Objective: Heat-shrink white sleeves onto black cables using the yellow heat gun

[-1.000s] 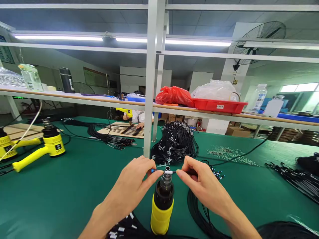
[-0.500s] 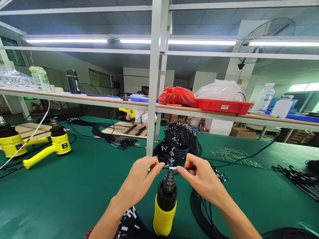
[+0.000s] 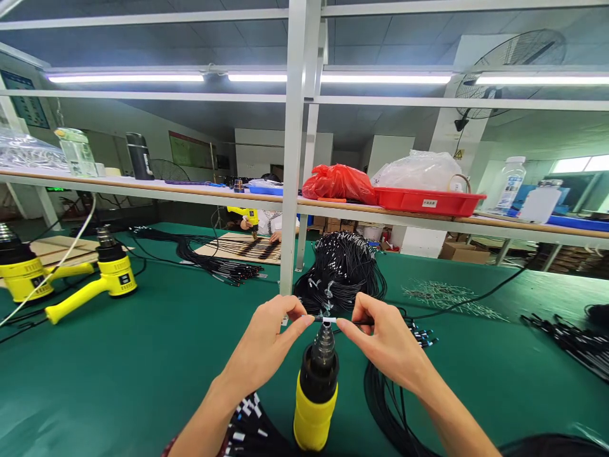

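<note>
Between my two hands a thin black cable with a white sleeve [image 3: 328, 320] is stretched level. My left hand [image 3: 271, 339] pinches it at the left of the sleeve, and my right hand [image 3: 387, 339] pinches it at the right. Directly under the sleeve points the metal nozzle of an upright yellow and black heat gun [image 3: 314, 406]; a small gap or contact there I cannot tell. Behind my hands lies a large heap of black cables [image 3: 345, 270]. White-tagged cables [image 3: 250, 422] lie below my left forearm, and a coil of black cable [image 3: 385, 406] is under my right wrist.
Two more yellow heat guns [image 3: 117, 273] stand at the left of the green table [image 3: 166, 368]. A white post [image 3: 288, 254] rises ahead, carrying a shelf with a red tray [image 3: 428, 203]. Loose wire ties [image 3: 451, 298] lie at right. Across the table, a person's hand [image 3: 246, 223] holds another heat gun.
My hands and the cable stay almost in place over the nozzle, with the sleeve very slightly higher in view. The camera has shifted a little.
</note>
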